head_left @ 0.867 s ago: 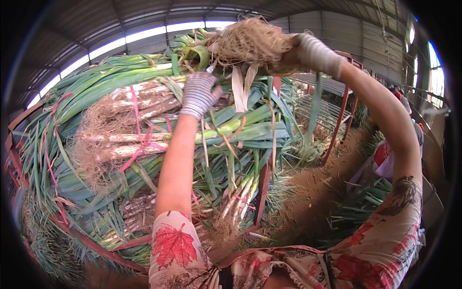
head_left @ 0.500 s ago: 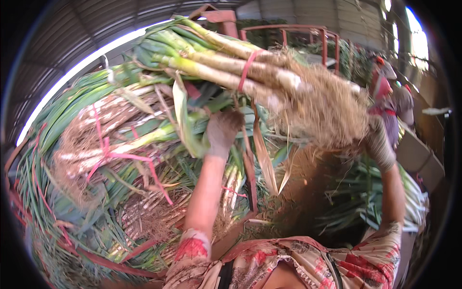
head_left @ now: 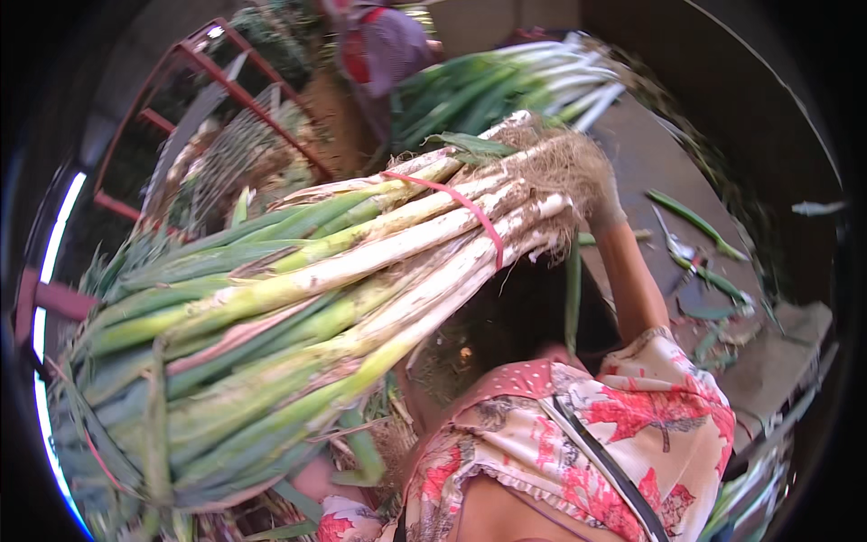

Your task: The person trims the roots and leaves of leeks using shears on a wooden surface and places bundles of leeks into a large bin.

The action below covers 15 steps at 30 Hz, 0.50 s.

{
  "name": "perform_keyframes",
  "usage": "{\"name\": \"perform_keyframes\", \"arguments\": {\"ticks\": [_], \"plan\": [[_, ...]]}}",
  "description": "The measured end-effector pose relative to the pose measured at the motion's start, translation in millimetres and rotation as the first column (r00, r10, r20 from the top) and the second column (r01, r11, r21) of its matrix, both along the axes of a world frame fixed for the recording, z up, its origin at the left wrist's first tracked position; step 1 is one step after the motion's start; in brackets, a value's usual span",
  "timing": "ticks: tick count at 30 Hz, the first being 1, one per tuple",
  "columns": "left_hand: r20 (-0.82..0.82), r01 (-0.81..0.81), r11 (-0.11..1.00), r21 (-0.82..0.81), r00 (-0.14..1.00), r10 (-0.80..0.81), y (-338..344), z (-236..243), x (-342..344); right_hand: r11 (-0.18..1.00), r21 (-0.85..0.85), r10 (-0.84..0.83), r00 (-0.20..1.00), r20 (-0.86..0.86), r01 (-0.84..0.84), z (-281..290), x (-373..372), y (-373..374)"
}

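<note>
A big bundle of long green onions slants across the view, its leaves at the lower left and its shaggy brown roots at the upper right. One pink tie goes round the white stems near the roots. At the root end is my right hand, gloved and closed on the bundle; the roots cover most of its fingers. My left forearm passes under the leafy part, which hides my left hand completely.
On the right, a grey bench carries a pile of trimmed green onions, loose leaf pieces and a small cutting tool. Another person is beyond it. A red metal frame stands at the upper left.
My view has swung to the right, bringing the bench into sight. The bundle is now lower and nearer, still with my right hand at its roots. My left hand has gone behind the leaves.
</note>
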<state>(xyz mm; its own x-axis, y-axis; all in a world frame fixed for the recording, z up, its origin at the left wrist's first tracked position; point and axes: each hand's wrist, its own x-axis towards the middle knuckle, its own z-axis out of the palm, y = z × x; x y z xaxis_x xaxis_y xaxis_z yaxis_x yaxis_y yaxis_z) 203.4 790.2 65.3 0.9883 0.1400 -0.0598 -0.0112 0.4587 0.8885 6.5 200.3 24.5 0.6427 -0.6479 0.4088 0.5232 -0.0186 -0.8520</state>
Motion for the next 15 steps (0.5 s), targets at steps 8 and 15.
{"name": "perform_keyframes", "arguments": {"ticks": [8, 15], "plan": [[-0.53, 0.76, 0.609, 0.226, 0.621, -0.578, -144, -155, -55, 0.909, 0.32, 0.169, 0.937, 0.304, -0.268, -27, -25, -158], [-0.725, 0.99, -0.103, 0.101, 0.002, -0.689, -177, -154, -110, 0.798, -0.237, -0.514, 0.418, -0.749, 0.554, -36, -45, -212]]}}
